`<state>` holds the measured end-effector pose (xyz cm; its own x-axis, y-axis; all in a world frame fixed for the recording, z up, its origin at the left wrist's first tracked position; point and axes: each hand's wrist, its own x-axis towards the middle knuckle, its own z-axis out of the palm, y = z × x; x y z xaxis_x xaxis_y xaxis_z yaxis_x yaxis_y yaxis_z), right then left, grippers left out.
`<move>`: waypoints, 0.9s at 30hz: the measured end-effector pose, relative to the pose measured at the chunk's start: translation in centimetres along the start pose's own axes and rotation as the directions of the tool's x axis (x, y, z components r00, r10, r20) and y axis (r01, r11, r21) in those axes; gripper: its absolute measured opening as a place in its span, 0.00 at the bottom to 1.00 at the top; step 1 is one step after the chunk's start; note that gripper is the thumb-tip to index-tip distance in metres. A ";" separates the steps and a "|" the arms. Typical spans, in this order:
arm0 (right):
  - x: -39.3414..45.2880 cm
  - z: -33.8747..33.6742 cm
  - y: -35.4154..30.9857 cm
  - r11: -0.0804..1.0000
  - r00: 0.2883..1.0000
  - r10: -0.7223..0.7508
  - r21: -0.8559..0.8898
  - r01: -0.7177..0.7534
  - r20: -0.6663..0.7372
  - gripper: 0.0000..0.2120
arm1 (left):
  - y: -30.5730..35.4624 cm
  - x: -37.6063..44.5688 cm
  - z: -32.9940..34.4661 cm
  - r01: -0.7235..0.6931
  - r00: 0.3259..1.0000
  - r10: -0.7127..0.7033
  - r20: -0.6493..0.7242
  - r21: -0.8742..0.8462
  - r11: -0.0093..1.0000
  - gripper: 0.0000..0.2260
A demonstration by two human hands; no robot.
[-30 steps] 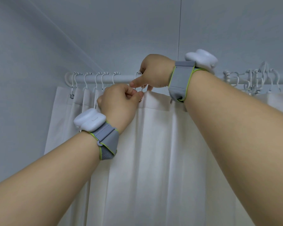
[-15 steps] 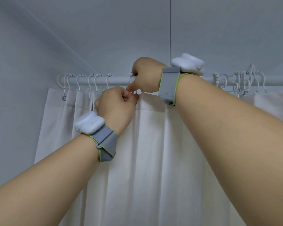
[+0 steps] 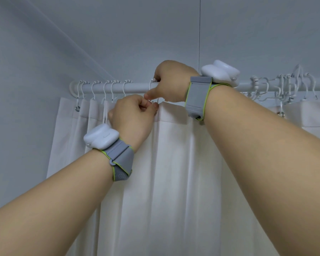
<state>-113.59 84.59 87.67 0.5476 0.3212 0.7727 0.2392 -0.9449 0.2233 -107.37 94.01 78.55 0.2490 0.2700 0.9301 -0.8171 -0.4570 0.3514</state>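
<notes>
**Ana:** Both hands are working up at the rod (image 3: 133,88). The left hand (image 3: 131,117) is pinching the top hem of the curtain (image 3: 174,172) between thumb and curled fingers, just beside a metal eyelet (image 3: 156,113). The right hand (image 3: 172,80) is curling round a white hook (image 3: 151,85) on the rod, and its forefinger is reaching down to touch the left fingertips.

**Ben:** Is the hook passing through the eyelet?

**Ana:** I cannot tell, because its lower end is hiding behind the fingers. The curtain itself is hanging below the rod, with the hung hooks (image 3: 103,87) carrying it to the left.

**Ben:** So what are you worrying about?

**Ana:** Mostly the pinch. I judge that the left hand alone is carrying this stretch of hem. If the thumb is slackening while the hook is turning, the fabric could be dropping away and the eyelet going with it.

**Ben:** And the hook?

**Ana:** Its tip could be catching the cloth beside the eyelet, since both hands are covering the spot. Tugging down too hard could also be pulling it off the rod.

**Ben:** Anything further along?

**Ana:** The spare hooks (image 3: 284,84) are bunching together on the right, so they may be tangling when one is wanted.
</notes>
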 end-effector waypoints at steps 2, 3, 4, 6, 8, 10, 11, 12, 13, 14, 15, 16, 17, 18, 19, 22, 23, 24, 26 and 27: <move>-0.2 0.1 -0.1 0.999 1.000 -0.012 -0.034 0.011 -0.014 0.18 | 0.1 0.0 0.1 -0.003 1.000 0.003 0.004 0.002 1.000 0.14; -0.3 0.0 -0.2 0.999 1.000 -0.012 -0.047 0.011 -0.012 0.18 | 0.2 -0.1 0.2 -0.008 1.000 0.008 0.004 -0.003 1.000 0.14; -0.2 0.0 -0.1 0.998 1.000 -0.015 -0.056 0.014 -0.008 0.19 | 0.2 -0.1 0.3 -0.011 1.000 0.011 0.004 -0.006 1.000 0.14; -0.2 -0.1 -0.1 0.997 1.000 -0.027 -0.076 0.027 0.005 0.16 | 0.3 -0.2 0.6 -0.017 1.000 0.017 0.000 -0.005 1.000 0.14; -0.1 -0.2 0.1 0.993 0.999 -0.045 -0.109 0.045 0.002 0.11 | 0.3 -0.2 1.0 -0.022 1.000 0.022 -0.014 0.003 1.000 0.15; -0.2 -0.2 0.0 0.990 0.998 -0.054 -0.128 0.056 0.015 0.11 | 0.1 -0.2 1.2 -0.033 0.999 0.033 -0.038 0.001 0.999 0.15; -0.3 -0.2 0.0 0.990 0.998 -0.058 -0.130 0.059 0.010 0.10 | 0.1 -0.2 1.3 -0.035 0.998 0.035 -0.045 -0.001 0.999 0.15; -0.2 -0.1 0.1 0.990 0.998 -0.063 -0.123 0.063 0.007 0.12 | -0.1 -0.2 1.3 -0.032 0.998 0.032 -0.048 -0.007 0.999 0.14; -0.3 -0.2 0.0 0.991 0.998 -0.062 -0.117 0.062 0.001 0.13 | -0.1 -0.2 1.3 -0.023 0.998 0.022 -0.053 -0.023 0.999 0.14; -0.1 -0.1 0.1 0.992 0.998 -0.058 -0.112 0.058 -0.003 0.12 | -0.2 -0.1 1.4 -0.009 0.998 0.006 -0.059 -0.040 0.999 0.13; -0.2 -0.1 0.1 0.992 0.999 -0.051 -0.118 0.050 -0.005 0.11 | -0.2 -0.2 1.5 0.009 0.998 -0.013 -0.066 -0.059 0.998 0.12; 0.0 0.0 0.2 0.992 0.999 -0.041 -0.123 0.041 0.001 0.11 | -0.3 -0.2 1.6 0.028 0.997 -0.034 -0.074 -0.084 0.996 0.11; -0.1 0.0 0.1 0.991 1.000 -0.030 -0.132 0.030 0.000 0.12 | -0.2 -0.2 1.7 0.039 0.996 -0.048 -0.080 -0.110 0.993 0.09; 0.0 0.1 0.2 0.991 1.000 -0.027 -0.130 0.027 -0.001 0.12 | -0.2 -0.1 1.8 0.045 0.995 -0.056 -0.083 -0.125 0.991 0.08; -0.1 0.1 0.2 0.991 0.999 -0.033 -0.128 0.031 -0.012 0.11 | -0.2 -0.1 1.9 0.048 0.995 -0.059 -0.081 -0.126 0.991 0.08; 0.0 0.1 0.3 0.993 0.998 -0.050 -0.108 0.047 -0.025 0.11 | -0.3 0.0 1.9 0.066 0.996 -0.073 -0.047 -0.135 0.989 0.08; -0.2 0.0 0.2 0.993 0.998 -0.054 -0.109 0.052 -0.019 0.12 | -0.3 0.0 1.8 0.076 0.996 -0.082 -0.029 -0.150 0.986 0.08; -0.1 0.0 0.3 0.993 0.999 -0.049 -0.109 0.049 -0.003 0.11 | -0.3 0.0 1.8 0.092 0.995 -0.095 -0.011 -0.172 0.981 0.08; 0.0 -0.2 0.3 0.991 0.999 -0.028 -0.129 0.031 0.022 0.14 | -0.4 0.2 1.7 0.114 0.994 -0.112 0.018 -0.214 0.970 0.08; -0.2 -0.3 0.2 0.989 0.999 -0.023 -0.142 0.026 0.026 0.18 | -0.4 0.2 1.7 0.118 0.993 -0.114 0.028 -0.226 0.967 0.09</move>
<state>-113.90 84.32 87.76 0.5629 0.3442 0.7514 0.1370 -0.9355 0.3258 -106.12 92.80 78.79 0.3555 0.2965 0.8864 -0.8783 -0.2183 0.4253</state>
